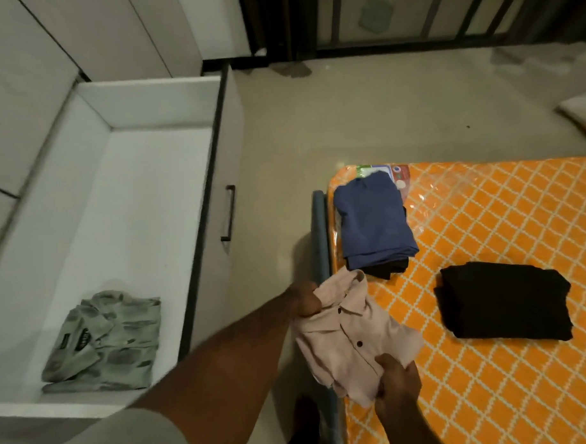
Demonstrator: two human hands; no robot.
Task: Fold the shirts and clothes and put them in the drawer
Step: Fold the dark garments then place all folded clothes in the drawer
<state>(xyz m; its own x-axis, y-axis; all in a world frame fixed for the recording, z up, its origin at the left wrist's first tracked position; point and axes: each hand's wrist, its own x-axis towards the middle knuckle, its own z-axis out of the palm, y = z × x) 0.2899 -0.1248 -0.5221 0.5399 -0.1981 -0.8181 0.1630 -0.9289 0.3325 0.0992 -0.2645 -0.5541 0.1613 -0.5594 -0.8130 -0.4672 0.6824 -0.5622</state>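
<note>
Both hands hold the folded pink shirt (352, 336): the left hand (303, 300) grips its collar end with curled fingers, and the right hand (397, 381) pinches the near hem. It lies at the mattress (507, 397) edge, partly overhanging the blue bed rail (320, 227), long axis running from collar at far left to hem at near right, button placket facing up. Beyond it a folded blue shirt (373, 220) sits on a dark garment; a folded black garment (502, 301) lies to the right, well apart. To the left, the open white drawer (141, 94) holds one folded green patterned shirt (103, 341) in its near corner, collar towards the left
</note>
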